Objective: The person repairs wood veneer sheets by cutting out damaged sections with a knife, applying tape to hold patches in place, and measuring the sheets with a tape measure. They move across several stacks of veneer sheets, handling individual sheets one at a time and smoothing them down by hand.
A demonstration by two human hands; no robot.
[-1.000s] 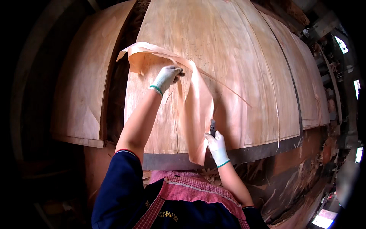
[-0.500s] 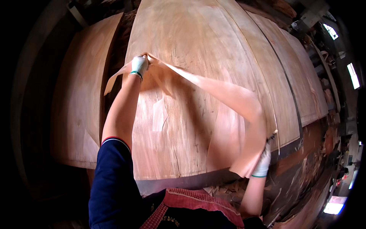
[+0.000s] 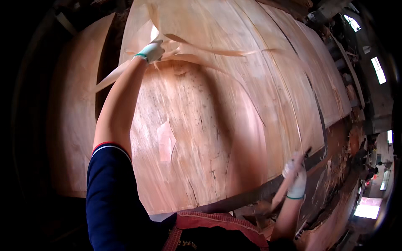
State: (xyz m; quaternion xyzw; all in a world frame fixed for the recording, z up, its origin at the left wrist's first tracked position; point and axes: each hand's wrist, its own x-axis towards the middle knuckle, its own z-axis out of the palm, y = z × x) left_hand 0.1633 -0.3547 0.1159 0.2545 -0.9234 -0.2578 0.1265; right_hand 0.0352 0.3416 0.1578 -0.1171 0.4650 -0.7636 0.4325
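Note:
A broad sheet of pale wood veneer lies in front of me, with dark specks, a few cracks and a small loose veneer patch on it. My left hand, in a white glove with a green cuff, reaches far over the sheet and is closed on thin, curling veneer strips. They trail to both sides of it. At the near right edge, my gloved right hand is closed round a slim dark-tipped tool; its kind is unclear. A blurred strip of veneer crosses that hand.
Another veneer stack stands at the left across a dark gap. More sheets lie at the right. Veneer scraps litter the near edge and the floor at the right. Bright windows show far right.
My left hand has moved farther away, carrying the veneer. The wide strip that stretched between both hands now curls loosely across the far part. My right hand has shifted slightly and turned.

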